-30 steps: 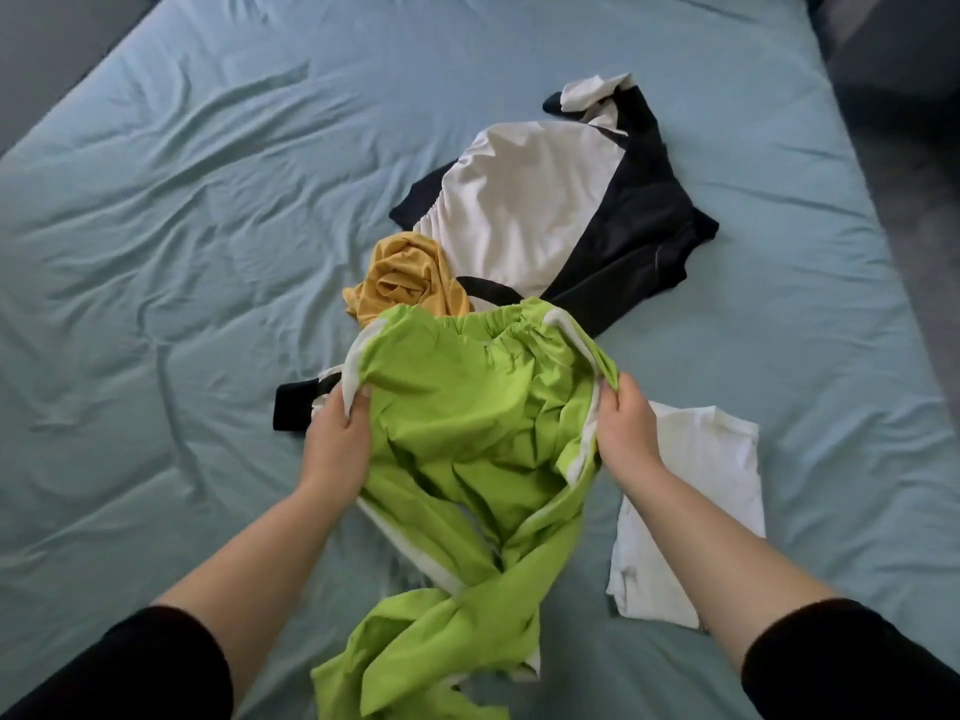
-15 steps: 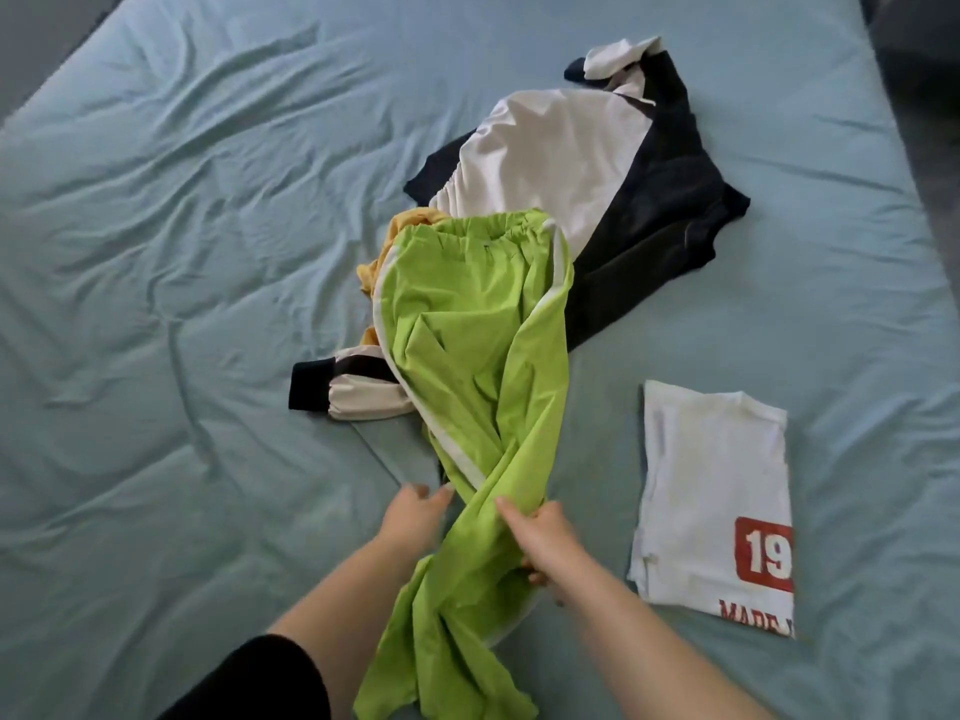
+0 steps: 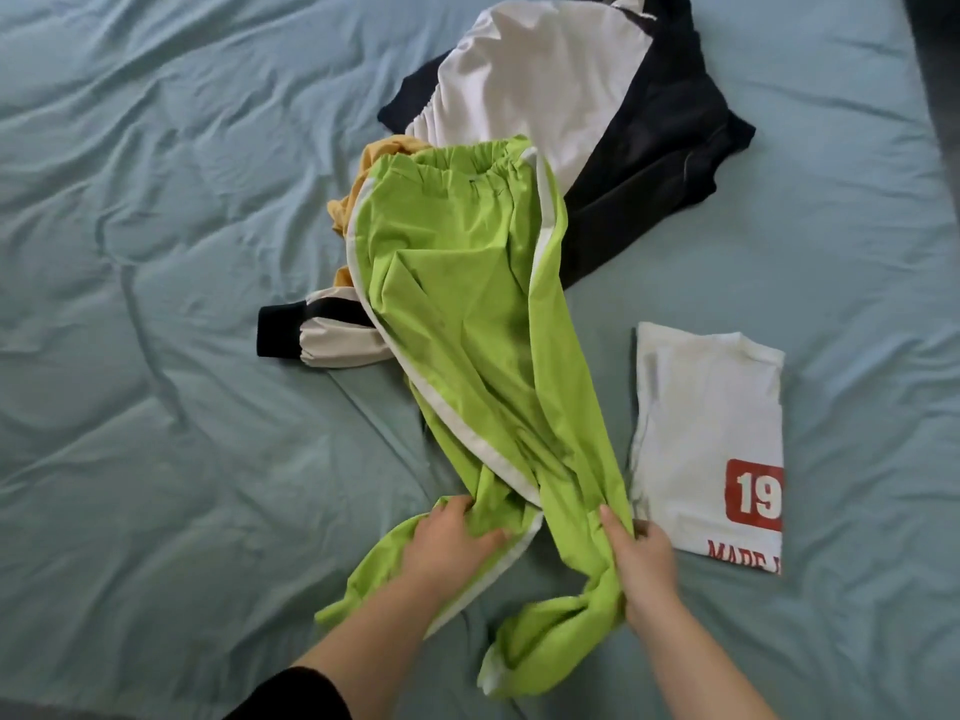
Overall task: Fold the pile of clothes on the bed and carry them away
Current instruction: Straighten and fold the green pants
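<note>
limp, likely slippery green trousers (image 3: 467, 314) beside the white tee (image 3: 711, 433) — left hand (image 3: 452, 537) and right hand (image 3: 644, 563) each grip a leg; best taken at the hems.

A single wide-angle camera on the person's head looks forward and steeply down on the bed (image 3: 156, 252), whose sheet fills nearly the whole frame. It sits close. Both forearms enter from the 6 o'clock edge, and the left hand (image 3: 447, 543) and right hand (image 3: 644, 558), gripping the green trousers (image 3: 467, 314), lie low and large in the picture. Toward 12 o'clock the view reaches the black and white jacket (image 3: 545, 85), which the top edge cuts off. The folded white T-shirt (image 3: 711, 423) lies at 4 o'clock. At 2 o'clock a dark strip (image 3: 940, 70) beyond the bed's side shows.
</note>
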A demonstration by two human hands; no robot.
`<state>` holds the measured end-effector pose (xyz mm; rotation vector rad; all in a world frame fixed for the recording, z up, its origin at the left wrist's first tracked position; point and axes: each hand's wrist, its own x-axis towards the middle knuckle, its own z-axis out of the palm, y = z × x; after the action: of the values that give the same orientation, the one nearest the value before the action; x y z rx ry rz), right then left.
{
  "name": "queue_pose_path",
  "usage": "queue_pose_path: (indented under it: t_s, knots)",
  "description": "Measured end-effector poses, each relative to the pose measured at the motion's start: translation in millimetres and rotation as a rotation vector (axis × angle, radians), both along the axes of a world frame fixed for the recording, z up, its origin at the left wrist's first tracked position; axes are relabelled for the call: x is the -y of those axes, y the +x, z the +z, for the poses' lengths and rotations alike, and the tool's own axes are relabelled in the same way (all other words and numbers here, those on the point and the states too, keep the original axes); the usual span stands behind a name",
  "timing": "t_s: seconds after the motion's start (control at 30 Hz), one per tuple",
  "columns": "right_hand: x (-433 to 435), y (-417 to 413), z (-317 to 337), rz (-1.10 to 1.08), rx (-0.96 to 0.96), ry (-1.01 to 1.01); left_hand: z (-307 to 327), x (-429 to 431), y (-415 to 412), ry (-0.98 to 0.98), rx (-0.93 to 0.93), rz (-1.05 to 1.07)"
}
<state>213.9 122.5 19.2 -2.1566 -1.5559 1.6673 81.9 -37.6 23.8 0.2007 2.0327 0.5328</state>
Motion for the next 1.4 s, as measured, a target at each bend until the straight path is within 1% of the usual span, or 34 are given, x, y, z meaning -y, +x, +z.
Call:
queue_pose_path:
  t_s: [0.03, 0.07, 0.1, 0.17, 0.2, 0.23, 0.27, 0.3, 0.4, 0.43, 0.47, 0.53, 0.57, 0.6, 0.67, 0.73, 0.77, 0.8, 0.83, 0.87, 0.9, 0.93, 0.97, 1.0, 1.03, 1.07, 1.1, 1.17, 1.2, 1.23, 1.27, 1.33, 1.37, 1.4]
  knots:
    - [-6.8, 4.1, 0.8, 0.083, 0.040, 0.068, -3.4, 1.2, 4.4, -0.041, -0.065, -0.109]
    - [-11.1, 6.2, 2.6, 0.186, 0.072, 0.126, -7.2, 2.8, 7.8, -0.060, -0.137, -0.144]
    - [-12.4, 7.6, 3.5, 0.316, 0.120, 0.208, -9.1, 4.1, 9.7, -0.060, -0.182, -0.100]
    - [-6.2, 7.4, 10.8, 0.579, 0.229, 0.489, -12.0, 8.0, 10.5, -0.044, -0.175, 0.074]
    - [1.4, 6.0, 16.4, 0.667, 0.209, 0.632, -12.9, 10.1, 9.8, -0.030, -0.149, 0.144]
    - [12.2, 4.3, 21.4, 0.727, 0.147, 0.691, -12.3, 12.7, 8.6, -0.020, -0.121, 0.191]
    - [25.7, 1.4, 26.3, 0.766, 0.070, 0.653, -13.3, 16.4, 8.1, -0.007, -0.090, 0.232]
    - [40.1, -2.5, 29.6, 0.771, 0.003, 0.530, -12.2, 20.8, 8.7, 0.002, -0.047, 0.282]
    - [80.9, -13.2, 31.4, 0.611, -0.176, -0.006, -9.9, 39.7, 17.6, 0.071, 0.178, 0.524]
    - [94.7, -14.0, 31.7, 0.582, -0.209, -0.071, -7.1, 46.1, 20.9, 0.093, 0.218, 0.616]
    - [107.7, -13.4, 32.4, 0.579, -0.228, -0.057, -5.6, 52.5, 23.9, 0.121, 0.207, 0.717]
    - [132.6, -11.0, 36.6, 0.608, -0.213, 0.073, 2.2, 63.4, 27.6, 0.155, 0.037, 0.866]
    - [143.8, -9.5, 41.2, 0.646, -0.211, 0.127, 10.2, 67.4, 29.5, 0.174, -0.047, 0.899]
    - [154.2, -9.1, 46.0, 0.708, -0.224, 0.167, 16.9, 70.7, 32.3, 0.208, -0.073, 0.912]
    - [173.7, -10.1, 53.0, 0.924, -0.284, 0.140, 29.3, 74.4, 39.5, 0.253, 0.050, 0.915]
    - [186.1, -10.9, 57.9, 1.125, -0.374, -0.024, 32.0, 83.6, 44.1, 0.221, 0.176, 0.932]
    - [186.1, -11.5, 59.0, 1.130, -0.409, -0.141, 29.7, 91.6, 42.8, 0.218, 0.211, 0.976]
    - [181.9, -12.4, 59.9, 1.036, -0.431, -0.262, 29.7, 99.7, 39.7, 0.237, 0.240, 1.045]
    - [173.5, -14.3, 60.1, 0.886, -0.422, -0.361, 30.3, 107.9, 35.4, 0.279, 0.272, 1.117]
    - [162.0, -16.6, 58.8, 0.689, -0.400, -0.408, 31.2, 116.0, 31.1, 0.332, 0.306, 1.167]
    - [150.4, -18.7, 52.6, 0.490, -0.369, -0.384, 32.0, 123.1, 26.6, 0.371, 0.344, 1.191]
    - [139.7, -21.4, 44.8, 0.357, -0.337, -0.322, 33.1, 128.6, 23.1, 0.395, 0.392, 1.213]
    - [131.3, -26.0, 37.4, 0.307, -0.295, -0.251, 34.8, 132.4, 19.8, 0.406, 0.462, 1.237]
    - [128.8, -33.4, 33.3, 0.317, -0.258, -0.228, 35.7, 135.6, 16.6, 0.415, 0.561, 1.257]
    - [132.6, -40.4, 29.0, 0.353, -0.249, -0.288, 36.5, 138.5, 13.8, 0.412, 0.668, 1.265]
    - [139.2, -47.2, 25.6, 0.393, -0.256, -0.405, 37.2, 140.8, 11.1, 0.396, 0.769, 1.249]
    - [147.4, -53.9, 23.1, 0.376, -0.285, -0.569, 36.5, 143.6, 9.0, 0.371, 0.831, 1.208]
    - [163.8, -65.1, 24.5, 0.267, -0.378, -0.875, 34.3, 148.7, 6.8, 0.375, 0.895, 1.116]
    - [171.6, -70.5, 25.1, 0.231, -0.428, -0.954, 34.4, 150.4, 5.3, 0.382, 0.903, 1.074]
    - [178.2, -74.1, 24.2, 0.202, -0.457, -0.945, 33.1, 152.8, 2.8, 0.360, 0.848, 1.022]
    - [183.6, -77.1, 22.5, 0.146, -0.470, -0.906, 29.6, 157.2, -0.1, 0.319, 0.728, 0.957]
    - [188.8, -74.6, 17.9, 0.016, -0.498, -0.705, 23.0, 170.3, -7.3, 0.152, 0.341, 0.791]
    - [188.9, -69.1, 17.0, 0.020, -0.479, -0.569, 22.1, 178.8, -10.7, 0.121, 0.194, 0.781]
    - [189.6, -62.2, 18.3, 0.100, -0.418, -0.434, 24.2, 185.9, -13.2, 0.159, 0.137, 0.825]
